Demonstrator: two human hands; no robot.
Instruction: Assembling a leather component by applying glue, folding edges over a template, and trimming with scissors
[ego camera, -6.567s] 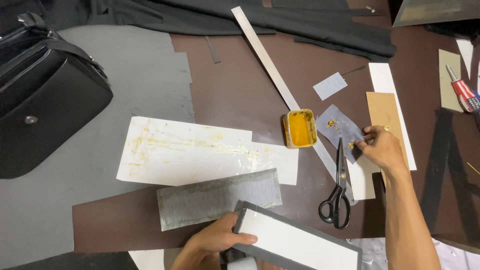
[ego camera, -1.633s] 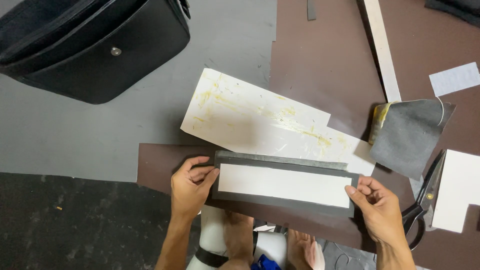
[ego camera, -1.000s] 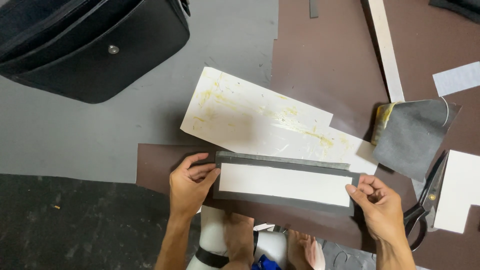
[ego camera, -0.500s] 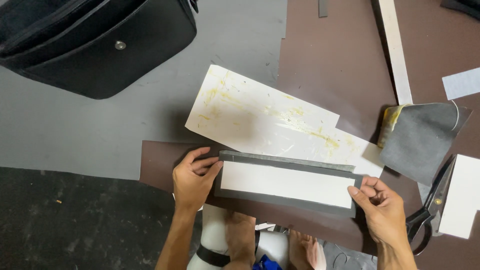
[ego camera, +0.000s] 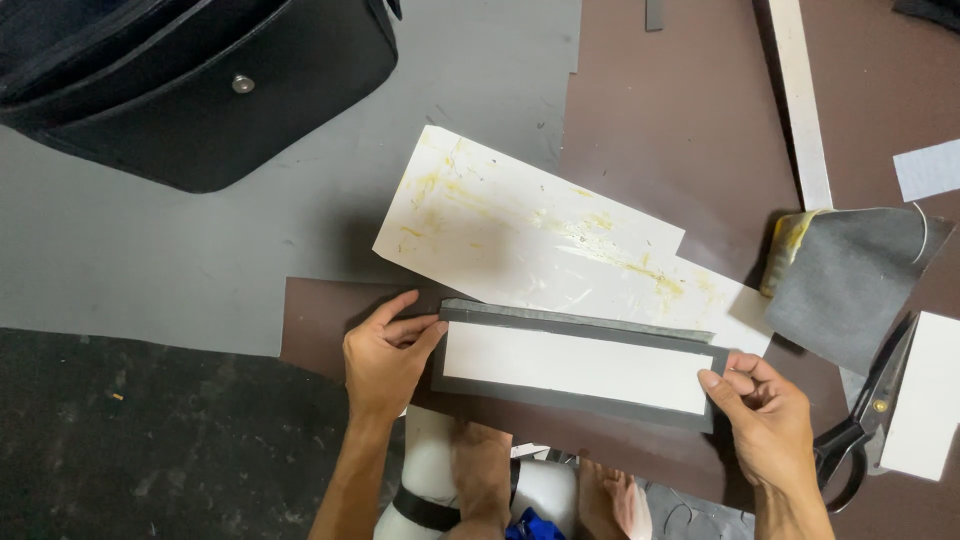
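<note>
A long white card panel edged in dark grey material [ego camera: 575, 365] lies across a brown sheet [ego camera: 320, 320]. My left hand [ego camera: 385, 360] grips its left end, fingers curled over the grey edge. At the panel's right end my right hand [ego camera: 765, 410] pinches the grey border with thumb and fingertips. Behind the panel lies a white sheet smeared with yellow glue [ego camera: 540, 235].
A black bag [ego camera: 190, 80] sits at the top left on grey flooring. Right of the panel are a grey fabric piece [ego camera: 855, 280] draped over a glue tin [ego camera: 790, 245], black scissors [ego camera: 870, 420], a white card [ego camera: 925, 395] and a long white strip [ego camera: 800, 100]. My feet [ego camera: 520, 490] show below.
Over the last seconds the panel came to lie flat before me and both hands took its ends; the grey fabric now covers the glue tin. In the last second my right fingers curled onto the border.
</note>
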